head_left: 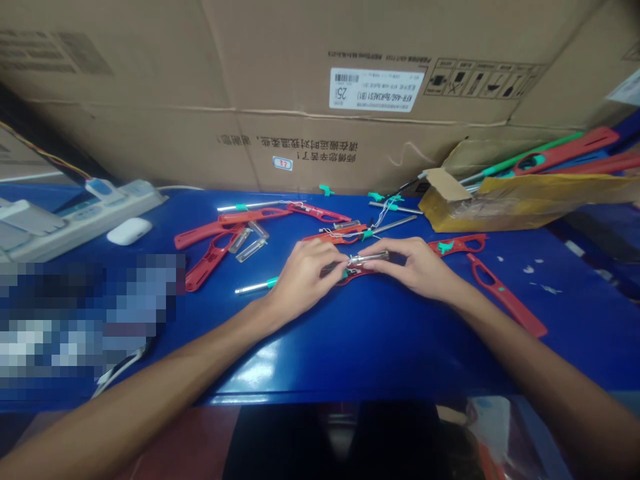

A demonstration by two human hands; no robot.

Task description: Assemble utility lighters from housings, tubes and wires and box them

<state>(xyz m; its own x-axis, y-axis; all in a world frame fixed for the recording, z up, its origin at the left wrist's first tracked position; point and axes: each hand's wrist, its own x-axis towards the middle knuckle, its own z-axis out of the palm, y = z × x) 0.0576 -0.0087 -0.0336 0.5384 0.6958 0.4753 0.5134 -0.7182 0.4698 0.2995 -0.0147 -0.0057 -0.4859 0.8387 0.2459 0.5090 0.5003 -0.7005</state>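
Near the middle of the blue table, my right hand (413, 268) pinches a small clear cartridge with a metal end (375, 256) between thumb and fingers. My left hand (313, 273) is closed at the cartridge's metal end, its fingertips over a red lighter casing (361, 272); what it grips is too small to make out. A metal tube with a green piece (253, 288) sticks out to the left from under my left hand. Just behind the hands lies another red casing (345, 233) with white wires and a metal tube.
Red casings (215, 260) and clear cartridges (251, 248) lie left; another casing (507, 297) lies right. A yellow-taped box (495, 203) holds lighters at back right. A power strip (80, 220) and white case (129, 231) are left. A large cardboard box (175, 147) stands behind.
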